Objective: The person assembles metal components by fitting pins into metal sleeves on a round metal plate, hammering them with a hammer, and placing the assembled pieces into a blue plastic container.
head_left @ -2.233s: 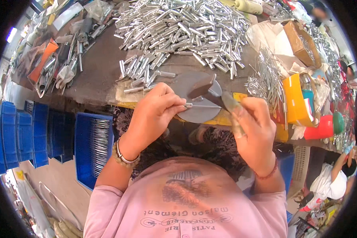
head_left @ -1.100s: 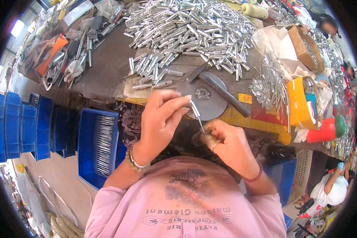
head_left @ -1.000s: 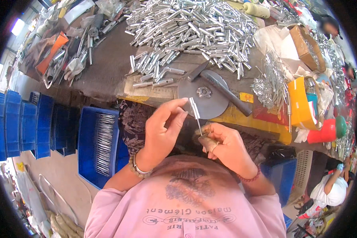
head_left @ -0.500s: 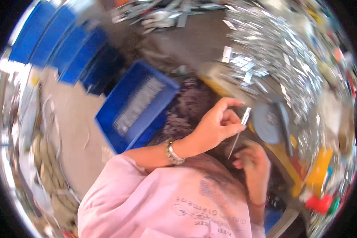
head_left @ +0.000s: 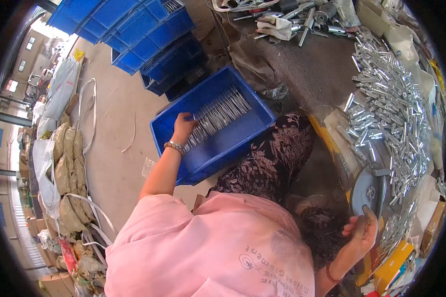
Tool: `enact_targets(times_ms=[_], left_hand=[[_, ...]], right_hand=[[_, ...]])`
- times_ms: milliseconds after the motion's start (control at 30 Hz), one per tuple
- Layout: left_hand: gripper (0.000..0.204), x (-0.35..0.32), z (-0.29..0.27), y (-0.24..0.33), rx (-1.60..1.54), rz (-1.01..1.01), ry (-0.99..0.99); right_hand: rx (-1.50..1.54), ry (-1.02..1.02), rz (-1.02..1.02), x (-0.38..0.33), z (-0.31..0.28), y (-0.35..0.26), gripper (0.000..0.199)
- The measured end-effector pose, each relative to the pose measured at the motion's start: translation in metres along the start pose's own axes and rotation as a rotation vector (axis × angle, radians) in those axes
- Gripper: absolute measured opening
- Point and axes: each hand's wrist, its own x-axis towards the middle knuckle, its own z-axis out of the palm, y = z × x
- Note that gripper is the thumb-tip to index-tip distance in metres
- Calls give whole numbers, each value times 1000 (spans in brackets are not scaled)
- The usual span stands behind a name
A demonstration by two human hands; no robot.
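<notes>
Since hands (head_left: 362,233) parted, left one (head_left: 184,128) reached blue bin (head_left: 209,156).

The left plastic bin (head_left: 198,162) is blue, its metal rods (head_left: 223,114) silver, the near shirt (head_left: 208,232) pink, the trousers (head_left: 277,153) dark with pale-pink florals, and the far-right metal tubes (head_left: 396,114) silver.
</notes>
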Motion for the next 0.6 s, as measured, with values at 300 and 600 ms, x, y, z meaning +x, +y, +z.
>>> enact_targets(times_ms=[300, 600], left_hand=[[64, 59, 39, -49, 176, 22, 78], [54, 47, 58, -32, 255, 120, 157]], right_hand=[[27, 28, 9, 1, 0, -3, 24], [54, -27, 16, -6, 2, -7, 19]])
